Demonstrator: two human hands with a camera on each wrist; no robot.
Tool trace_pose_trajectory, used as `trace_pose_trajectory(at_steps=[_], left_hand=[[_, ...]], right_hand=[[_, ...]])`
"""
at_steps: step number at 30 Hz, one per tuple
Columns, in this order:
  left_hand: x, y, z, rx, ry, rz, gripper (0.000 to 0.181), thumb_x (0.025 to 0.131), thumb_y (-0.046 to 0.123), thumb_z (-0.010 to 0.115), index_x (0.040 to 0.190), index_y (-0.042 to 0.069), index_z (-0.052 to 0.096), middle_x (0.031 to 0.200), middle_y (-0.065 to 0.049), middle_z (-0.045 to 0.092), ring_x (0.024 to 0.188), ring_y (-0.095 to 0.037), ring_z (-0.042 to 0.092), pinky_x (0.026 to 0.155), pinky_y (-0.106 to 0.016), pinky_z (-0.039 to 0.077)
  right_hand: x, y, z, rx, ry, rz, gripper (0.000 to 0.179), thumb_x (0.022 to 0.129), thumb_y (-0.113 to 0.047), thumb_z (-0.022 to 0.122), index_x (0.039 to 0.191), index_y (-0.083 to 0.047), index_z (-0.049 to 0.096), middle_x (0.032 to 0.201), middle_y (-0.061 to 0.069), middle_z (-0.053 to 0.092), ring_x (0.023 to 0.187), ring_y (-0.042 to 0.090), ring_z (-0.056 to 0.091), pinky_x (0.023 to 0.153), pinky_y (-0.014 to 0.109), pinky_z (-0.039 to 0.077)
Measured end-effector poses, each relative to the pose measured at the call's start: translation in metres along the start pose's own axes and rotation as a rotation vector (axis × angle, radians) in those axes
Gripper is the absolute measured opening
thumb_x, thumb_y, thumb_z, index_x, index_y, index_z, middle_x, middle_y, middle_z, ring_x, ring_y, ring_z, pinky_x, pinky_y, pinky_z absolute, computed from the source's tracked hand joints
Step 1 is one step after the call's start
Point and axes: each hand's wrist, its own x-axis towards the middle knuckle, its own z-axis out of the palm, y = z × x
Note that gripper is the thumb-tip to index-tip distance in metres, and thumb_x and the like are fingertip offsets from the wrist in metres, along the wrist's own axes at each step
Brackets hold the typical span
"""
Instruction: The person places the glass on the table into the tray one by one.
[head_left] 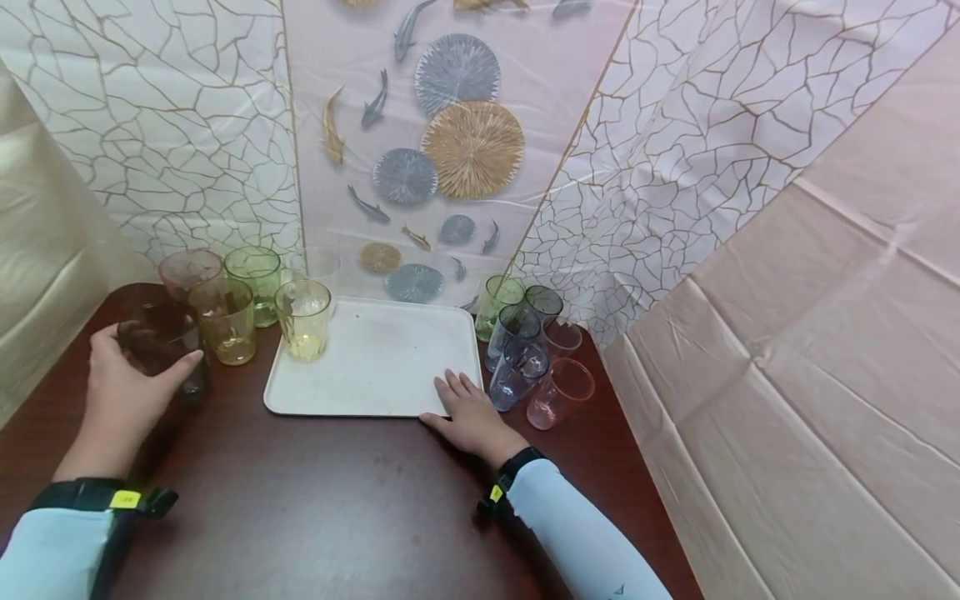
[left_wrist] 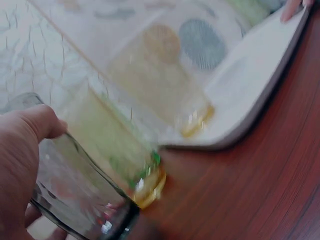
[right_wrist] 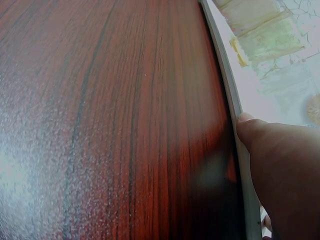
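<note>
Head view shows a dark glass [head_left: 163,340] gripped in the left hand [head_left: 127,387].

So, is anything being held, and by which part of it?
Yes: the left hand holds the dark glass round its side wall. The right hand just rests on the tray.

tumblers [head_left: 302,321] look glossy and see-through, the tray [head_left: 390,358] smooth, the wood-grained table [head_left: 337,500] shiny.
</note>
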Motion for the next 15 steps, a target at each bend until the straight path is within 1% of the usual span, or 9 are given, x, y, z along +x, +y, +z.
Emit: trace_pose_trajectory(at_steps=[3, 5, 8, 12, 15], left_hand=[[-0.013, 0.014, 0.006, -0.006, -0.033, 0.010, 0.104, 0.090, 0.043, 0.078, 0.159, 0.003, 0.011, 0.155, -0.027, 0.026, 0.140, -0.042, 0.032, 0.116, -0.061, 0.032], [-0.020, 0.023, 0.012, -0.008, -0.044, 0.023, 0.104, 0.090, 0.042, 0.079, 0.158, 0.002, 0.012, 0.154, -0.027, 0.029, 0.138, -0.042, 0.034, 0.114, -0.062, 0.034], [-0.030, 0.034, 0.022, -0.034, -0.084, 0.060, 0.104, 0.090, 0.039, 0.080, 0.158, 0.001, 0.012, 0.153, -0.031, 0.030, 0.138, -0.044, 0.034, 0.112, -0.065, 0.033], [-0.037, 0.042, 0.040, -0.059, -0.141, 0.104, 0.106, 0.088, 0.039, 0.082, 0.159, 0.002, 0.013, 0.153, -0.034, 0.031, 0.139, -0.047, 0.033, 0.111, -0.070, 0.032], [-0.039, 0.046, 0.055, -0.050, -0.170, 0.135, 0.106, 0.087, 0.040, 0.084, 0.158, -0.001, 0.016, 0.151, -0.034, 0.033, 0.138, -0.048, 0.034, 0.110, -0.070, 0.033]], right_hand=[[0.000, 0.000, 0.000, 0.003, 0.003, 0.001, 0.083, 0.104, -0.070, 0.036, 0.168, -0.018, 0.025, 0.173, 0.008, 0.015, 0.157, 0.031, 0.007, 0.126, 0.052, 0.017], [0.000, 0.000, 0.002, 0.004, 0.005, 0.001, 0.083, 0.104, -0.071, 0.035, 0.168, -0.018, 0.025, 0.173, 0.008, 0.014, 0.157, 0.031, 0.007, 0.126, 0.052, 0.017], [0.001, 0.001, 0.003, 0.004, 0.003, 0.004, 0.084, 0.103, -0.072, 0.034, 0.168, -0.019, 0.024, 0.173, 0.007, 0.013, 0.157, 0.030, 0.006, 0.126, 0.052, 0.016], [0.000, 0.001, 0.002, 0.008, 0.004, 0.001, 0.085, 0.103, -0.072, 0.034, 0.168, -0.019, 0.025, 0.173, 0.008, 0.014, 0.157, 0.031, 0.007, 0.126, 0.053, 0.017], [-0.001, 0.001, 0.001, 0.011, 0.006, -0.005, 0.084, 0.103, -0.071, 0.035, 0.168, -0.018, 0.025, 0.173, 0.008, 0.015, 0.157, 0.032, 0.008, 0.126, 0.053, 0.018]])
